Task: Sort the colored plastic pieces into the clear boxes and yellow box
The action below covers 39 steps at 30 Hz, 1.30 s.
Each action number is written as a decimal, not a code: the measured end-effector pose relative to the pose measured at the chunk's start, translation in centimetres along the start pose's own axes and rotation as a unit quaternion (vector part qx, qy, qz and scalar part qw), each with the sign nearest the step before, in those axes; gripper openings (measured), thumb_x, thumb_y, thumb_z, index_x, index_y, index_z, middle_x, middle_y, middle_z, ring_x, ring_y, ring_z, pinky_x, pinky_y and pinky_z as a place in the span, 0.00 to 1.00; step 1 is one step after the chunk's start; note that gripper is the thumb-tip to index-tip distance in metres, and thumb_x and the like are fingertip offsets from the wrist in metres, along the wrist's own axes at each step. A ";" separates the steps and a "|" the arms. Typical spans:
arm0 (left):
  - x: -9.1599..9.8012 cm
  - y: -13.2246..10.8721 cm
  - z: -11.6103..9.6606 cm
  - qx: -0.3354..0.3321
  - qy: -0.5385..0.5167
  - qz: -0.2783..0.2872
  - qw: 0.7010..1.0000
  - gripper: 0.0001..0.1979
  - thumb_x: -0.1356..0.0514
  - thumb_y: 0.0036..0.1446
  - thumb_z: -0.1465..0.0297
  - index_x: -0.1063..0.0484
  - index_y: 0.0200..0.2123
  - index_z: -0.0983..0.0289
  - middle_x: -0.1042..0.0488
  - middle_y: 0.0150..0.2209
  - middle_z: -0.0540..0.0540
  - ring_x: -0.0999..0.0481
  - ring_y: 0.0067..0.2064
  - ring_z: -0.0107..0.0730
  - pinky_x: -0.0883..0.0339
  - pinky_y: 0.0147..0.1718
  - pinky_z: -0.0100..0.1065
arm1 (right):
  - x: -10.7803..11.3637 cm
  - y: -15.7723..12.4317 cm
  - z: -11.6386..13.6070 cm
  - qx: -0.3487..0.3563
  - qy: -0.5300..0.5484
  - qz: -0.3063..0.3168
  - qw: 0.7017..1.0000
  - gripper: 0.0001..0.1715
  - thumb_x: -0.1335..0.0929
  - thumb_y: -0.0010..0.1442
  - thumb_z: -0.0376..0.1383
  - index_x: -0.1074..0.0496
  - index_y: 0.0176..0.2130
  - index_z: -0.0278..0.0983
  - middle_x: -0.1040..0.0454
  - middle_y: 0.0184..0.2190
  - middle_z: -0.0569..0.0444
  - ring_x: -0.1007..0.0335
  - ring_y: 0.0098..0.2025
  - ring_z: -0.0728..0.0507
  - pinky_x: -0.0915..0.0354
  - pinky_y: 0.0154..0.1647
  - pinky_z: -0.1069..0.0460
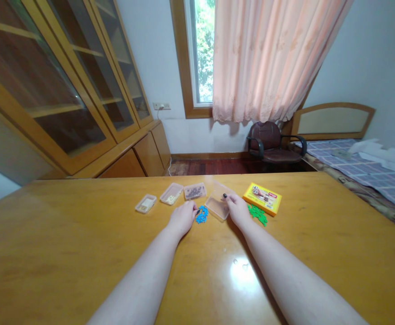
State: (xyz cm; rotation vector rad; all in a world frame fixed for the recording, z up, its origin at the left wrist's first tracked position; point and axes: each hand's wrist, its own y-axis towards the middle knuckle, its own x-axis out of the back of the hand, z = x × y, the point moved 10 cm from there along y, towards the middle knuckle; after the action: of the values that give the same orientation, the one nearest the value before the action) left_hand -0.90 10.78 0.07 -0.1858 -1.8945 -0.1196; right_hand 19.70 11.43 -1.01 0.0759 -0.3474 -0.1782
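A small loose pile of blue plastic pieces (202,214) lies on the table in front of me. My left hand (183,217) rests at the pile's left edge, its fingers curled together; whatever they may pinch is too small to make out. Just right of the pile is a clear plastic box (214,208) with its lid tipped up at the back, and no pieces show inside. My right hand (237,210) grips this box at its right side, thumb over the rim. Green plastic pieces (257,215) lie in a heap to the right of that hand.
Left of the blue pile stand a clear box of dark pieces (195,191), one with pale yellow pieces (172,194) and a smaller one with whitish contents (146,203). A yellow cardboard box (262,198) lies behind the green heap. Beyond the wooden table (82,253) stands an armchair (268,140).
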 end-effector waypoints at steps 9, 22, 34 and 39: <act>-0.2 0.1 -0.1 -0.004 0.009 -0.003 1.000 0.08 0.49 0.57 0.66 0.34 0.34 0.63 0.29 0.35 0.56 0.28 0.37 0.37 0.40 0.35 0.34 | 0.1 0.0 0.4 0.011 -0.034 0.006 0.999 0.20 0.40 0.54 0.46 0.27 0.33 0.37 0.26 0.30 0.52 0.32 0.33 0.44 0.40 0.35 0.52; 2.2 -1.4 -4.3 -0.132 -0.116 -0.106 0.979 0.09 0.50 0.57 0.68 0.37 0.41 0.63 0.33 0.40 0.56 0.32 0.42 0.35 0.38 0.43 0.36 | -2.6 -1.4 2.5 0.065 0.008 0.110 0.992 0.17 0.40 0.54 0.44 0.28 0.29 0.36 0.28 0.25 0.54 0.34 0.28 0.46 0.41 0.29 0.54; -0.2 -0.5 -3.1 -0.130 -0.034 -0.030 0.990 0.19 0.50 0.56 0.73 0.35 0.51 0.56 0.38 0.56 0.52 0.41 0.56 0.37 0.50 0.55 0.40 | 0.3 -0.3 0.5 -0.017 0.063 -0.023 0.998 0.18 0.39 0.51 0.45 0.29 0.28 0.34 0.26 0.27 0.51 0.34 0.28 0.45 0.40 0.28 0.54; -0.6 -0.5 -3.2 -0.141 -0.034 -0.013 0.989 0.17 0.49 0.56 0.72 0.31 0.48 0.55 0.35 0.54 0.51 0.40 0.55 0.37 0.49 0.55 0.40 | 0.5 -0.2 0.2 -0.025 0.075 -0.033 0.996 0.17 0.39 0.51 0.44 0.29 0.30 0.34 0.25 0.29 0.50 0.33 0.28 0.45 0.39 0.29 0.53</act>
State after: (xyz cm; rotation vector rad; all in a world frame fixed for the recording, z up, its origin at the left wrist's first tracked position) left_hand 2.18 9.70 0.53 -0.3599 -1.9426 -0.4042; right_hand 20.06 11.10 -0.73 0.0506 -0.1899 -0.2453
